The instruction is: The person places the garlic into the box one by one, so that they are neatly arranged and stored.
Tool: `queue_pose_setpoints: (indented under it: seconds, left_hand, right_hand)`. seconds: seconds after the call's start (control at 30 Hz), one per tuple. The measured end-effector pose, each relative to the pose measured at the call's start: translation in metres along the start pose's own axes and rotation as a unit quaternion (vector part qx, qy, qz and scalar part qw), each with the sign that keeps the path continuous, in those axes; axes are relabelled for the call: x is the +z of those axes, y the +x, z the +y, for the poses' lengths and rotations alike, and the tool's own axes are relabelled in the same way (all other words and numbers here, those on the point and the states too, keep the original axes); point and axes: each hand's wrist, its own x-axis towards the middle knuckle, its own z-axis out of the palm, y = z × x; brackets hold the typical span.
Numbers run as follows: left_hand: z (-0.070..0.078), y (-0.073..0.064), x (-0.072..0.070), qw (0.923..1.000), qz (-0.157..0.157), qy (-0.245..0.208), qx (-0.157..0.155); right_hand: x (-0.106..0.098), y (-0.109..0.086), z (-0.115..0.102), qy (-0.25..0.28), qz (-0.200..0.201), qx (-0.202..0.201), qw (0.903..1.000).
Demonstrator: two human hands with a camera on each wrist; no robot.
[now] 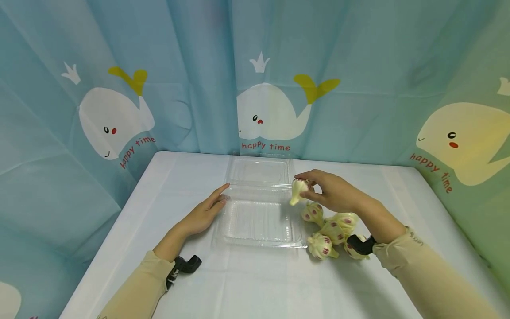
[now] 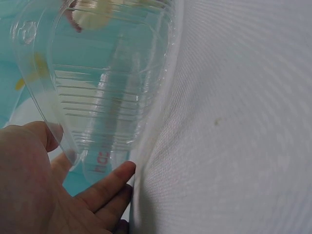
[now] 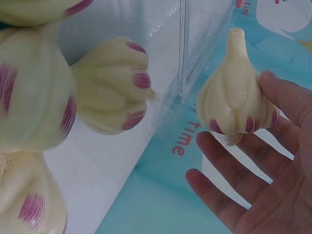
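My right hand (image 1: pixel 332 190) pinches a garlic bulb (image 1: pixel 299 190) between thumb and fingers, over the right side of a clear plastic clamshell container (image 1: pixel 259 243). In the right wrist view this garlic bulb (image 3: pixel 236 97) is cream with purple streaks, its stem pointing up and its root end toward the fingers. My left hand (image 1: pixel 203 215) rests at the container's left edge with fingers extended. In the left wrist view, the left hand's thumb (image 2: pixel 48 134) touches the clear rim (image 2: pixel 41 107), and the other fingers reach along the side near the tablecloth.
Several more garlic bulbs (image 1: pixel 320 246) lie heaped on the white table (image 1: pixel 255 283), right of the container. The container's lid (image 1: pixel 259 170) lies folded back toward a blue curtain (image 1: pixel 207 88) with whale prints behind the table. A black wrist mount (image 1: pixel 360 244) overlaps one bulb.
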Motion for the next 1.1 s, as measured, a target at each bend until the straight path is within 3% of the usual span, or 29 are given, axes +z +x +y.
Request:
queue_pose_setpoints:
  seconds: [1.1]
  left_hand:
    - [0.0, 0.0, 0.0, 1.0, 0.0, 0.006, -0.003]
  right_hand:
    - [0.023, 0.021, -0.017, -0.024, -0.039, -0.035, 0.9983]
